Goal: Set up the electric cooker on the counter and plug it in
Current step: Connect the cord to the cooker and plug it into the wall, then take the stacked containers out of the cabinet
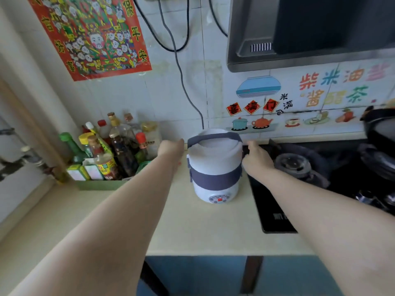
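Cooker (214, 167) first: the small white electric cooker with its grey band and grey carry handle stands upright on the beige counter (192, 227), toward the back edge, just beside the left rim of the black gas hob (273, 210). A red figure glows on its front dial, and a grey cord (181, 82) runs down the tiled wall and drops out of sight right behind the lid, so my read is that power is probably already connected, though the plug itself is out of frame.

From the head camera, both arms reach in. The left hand (171, 147) sits at the cooker's left shoulder, its fingers hidden behind the body; whether they grip anything, I cannot tell. The right hand (255, 159) is at the right side, fingers curled toward the wall of the cooker and touching or nearly so; a firm hold cannot be confirmed.

Left of all this, a green tray of sauce bottles (111, 150) crowds the back corner.

Step in hand looks like final positioning. The next move calls for a gentle two-handed nudge or a clean release, keeping clear of the hob and the bottles.
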Demonstrator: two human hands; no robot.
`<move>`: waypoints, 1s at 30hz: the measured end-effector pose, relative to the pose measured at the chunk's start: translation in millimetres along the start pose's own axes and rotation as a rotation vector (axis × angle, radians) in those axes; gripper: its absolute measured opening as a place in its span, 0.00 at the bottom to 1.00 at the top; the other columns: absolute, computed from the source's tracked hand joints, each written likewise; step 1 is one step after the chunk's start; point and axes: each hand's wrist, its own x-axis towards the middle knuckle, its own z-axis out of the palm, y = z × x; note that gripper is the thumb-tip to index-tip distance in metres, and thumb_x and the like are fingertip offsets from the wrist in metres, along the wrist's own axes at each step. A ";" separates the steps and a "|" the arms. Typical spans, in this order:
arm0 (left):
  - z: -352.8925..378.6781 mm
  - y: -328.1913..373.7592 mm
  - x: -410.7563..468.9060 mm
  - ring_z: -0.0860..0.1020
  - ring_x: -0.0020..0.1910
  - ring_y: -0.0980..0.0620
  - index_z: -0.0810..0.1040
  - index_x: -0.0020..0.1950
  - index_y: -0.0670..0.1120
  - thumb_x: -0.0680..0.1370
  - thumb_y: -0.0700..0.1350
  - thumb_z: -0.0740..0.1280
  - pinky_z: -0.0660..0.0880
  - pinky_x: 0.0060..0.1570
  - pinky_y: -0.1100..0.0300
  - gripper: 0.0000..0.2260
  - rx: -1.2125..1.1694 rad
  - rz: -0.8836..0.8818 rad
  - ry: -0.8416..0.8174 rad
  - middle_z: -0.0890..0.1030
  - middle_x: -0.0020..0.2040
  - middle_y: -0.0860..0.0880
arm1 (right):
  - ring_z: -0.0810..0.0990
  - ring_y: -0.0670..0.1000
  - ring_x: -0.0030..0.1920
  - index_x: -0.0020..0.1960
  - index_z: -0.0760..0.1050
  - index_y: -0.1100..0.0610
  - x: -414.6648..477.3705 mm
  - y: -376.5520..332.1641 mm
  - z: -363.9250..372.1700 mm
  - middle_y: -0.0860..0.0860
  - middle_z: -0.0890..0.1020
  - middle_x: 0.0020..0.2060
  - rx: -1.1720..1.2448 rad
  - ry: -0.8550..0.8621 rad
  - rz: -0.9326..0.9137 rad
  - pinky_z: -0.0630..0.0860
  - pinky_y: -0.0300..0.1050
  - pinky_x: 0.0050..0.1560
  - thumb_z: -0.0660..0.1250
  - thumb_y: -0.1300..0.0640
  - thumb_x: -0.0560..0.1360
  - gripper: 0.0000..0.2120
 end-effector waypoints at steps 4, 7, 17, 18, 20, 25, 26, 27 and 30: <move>-0.1 -19.9 -29.2 0.74 0.44 0.43 0.73 0.42 0.43 0.79 0.48 0.63 0.72 0.33 0.59 0.10 -0.005 -0.030 -0.011 0.75 0.40 0.46 | 0.70 0.60 0.68 0.74 0.60 0.55 -29.3 11.5 13.9 0.56 0.71 0.70 0.010 -0.097 -0.034 0.68 0.49 0.62 0.55 0.65 0.76 0.27; -4.7 -31.9 -38.1 0.76 0.48 0.43 0.74 0.51 0.42 0.78 0.48 0.63 0.72 0.31 0.60 0.09 -0.020 -0.039 -0.001 0.76 0.45 0.45 | 0.71 0.58 0.67 0.73 0.62 0.54 -43.4 13.6 23.5 0.54 0.72 0.69 0.004 -0.116 -0.029 0.70 0.47 0.59 0.56 0.66 0.75 0.27; -61.1 -119.5 -57.5 0.74 0.38 0.49 0.76 0.35 0.48 0.78 0.46 0.64 0.73 0.44 0.58 0.12 0.034 -0.017 0.035 0.79 0.35 0.52 | 0.68 0.60 0.36 0.31 0.68 0.57 -90.4 -7.6 93.7 0.55 0.73 0.30 0.034 -0.273 -0.161 0.61 0.44 0.36 0.61 0.55 0.75 0.15; -70.5 -128.4 -59.6 0.74 0.38 0.50 0.76 0.35 0.48 0.79 0.48 0.63 0.73 0.44 0.58 0.13 0.019 -0.049 0.053 0.79 0.35 0.52 | 0.67 0.58 0.35 0.29 0.69 0.53 -97.7 -13.4 100.2 0.53 0.71 0.28 0.029 -0.297 -0.169 0.60 0.45 0.34 0.61 0.54 0.76 0.17; -93.6 -149.6 -67.0 0.74 0.37 0.51 0.77 0.35 0.47 0.80 0.50 0.61 0.73 0.44 0.58 0.16 -0.015 -0.121 0.117 0.79 0.35 0.52 | 0.76 0.55 0.39 0.33 0.78 0.50 -113.5 -25.5 115.7 0.50 0.79 0.34 0.019 -0.391 -0.194 0.68 0.45 0.38 0.60 0.50 0.77 0.16; -146.9 -189.9 -115.6 0.74 0.36 0.49 0.77 0.33 0.45 0.80 0.51 0.58 0.72 0.37 0.59 0.19 -0.121 -0.270 0.349 0.80 0.39 0.47 | 0.78 0.52 0.40 0.39 0.84 0.50 -156.7 -52.2 134.5 0.46 0.81 0.39 -0.071 -0.577 -0.338 0.72 0.43 0.39 0.58 0.46 0.77 0.19; -153.2 -194.8 -128.6 0.74 0.35 0.49 0.77 0.33 0.44 0.80 0.51 0.58 0.72 0.37 0.59 0.19 -0.133 -0.279 0.396 0.80 0.39 0.47 | 0.77 0.51 0.37 0.39 0.84 0.50 -164.4 -56.6 134.8 0.46 0.80 0.37 -0.078 -0.603 -0.369 0.71 0.42 0.36 0.58 0.47 0.77 0.18; -158.6 -201.2 -144.4 0.74 0.35 0.50 0.77 0.34 0.44 0.80 0.51 0.58 0.72 0.36 0.60 0.19 -0.150 -0.292 0.454 0.80 0.39 0.48 | 0.77 0.51 0.36 0.40 0.84 0.51 -174.5 -59.8 133.6 0.46 0.79 0.35 -0.082 -0.629 -0.406 0.71 0.42 0.35 0.58 0.48 0.77 0.17; -164.0 -219.4 -197.4 0.74 0.36 0.50 0.78 0.35 0.45 0.80 0.49 0.58 0.73 0.38 0.59 0.18 -0.199 -0.336 0.603 0.80 0.39 0.48 | 0.80 0.53 0.40 0.41 0.83 0.50 -204.4 -60.0 130.6 0.49 0.83 0.39 -0.102 -0.705 -0.532 0.76 0.44 0.40 0.58 0.49 0.77 0.16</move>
